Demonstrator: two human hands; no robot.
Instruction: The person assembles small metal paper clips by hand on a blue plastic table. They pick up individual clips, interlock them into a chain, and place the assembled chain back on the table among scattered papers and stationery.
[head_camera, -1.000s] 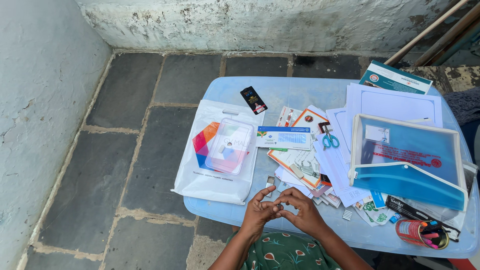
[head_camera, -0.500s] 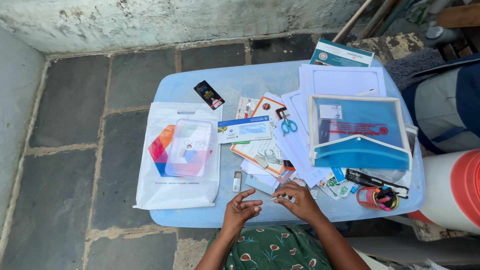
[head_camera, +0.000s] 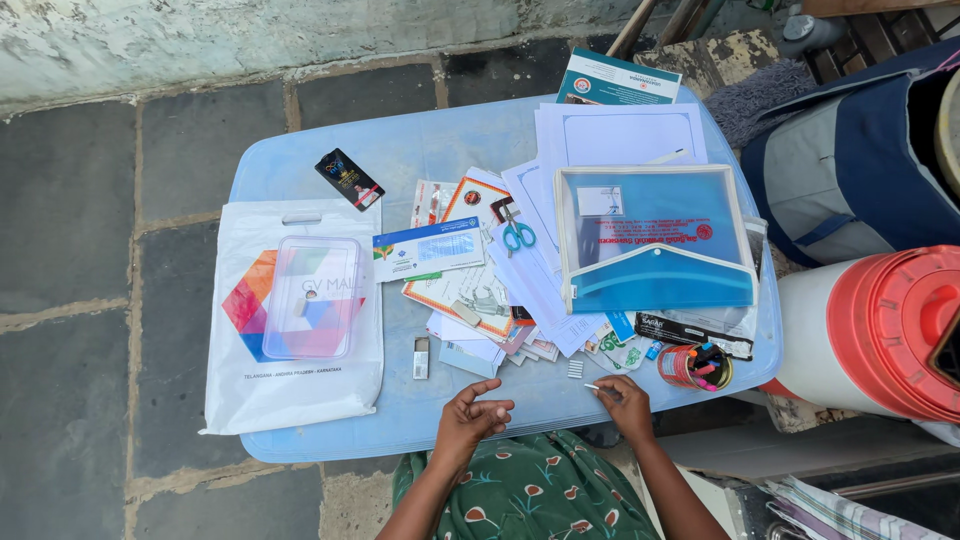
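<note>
While the right hand (head_camera: 628, 403) pinches a small white strip low in the frame, the left hand (head_camera: 476, 418) rests open and empty; a firm fingertip pinch suits it.

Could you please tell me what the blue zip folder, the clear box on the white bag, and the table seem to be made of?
The blue zip folder looks like translucent flexible plastic: papers show through it. The clear box seems rigid transparent plastic, since the print on the white bag shows through. The table is probably moulded plastic, pale blue with a dull sheen.
</note>
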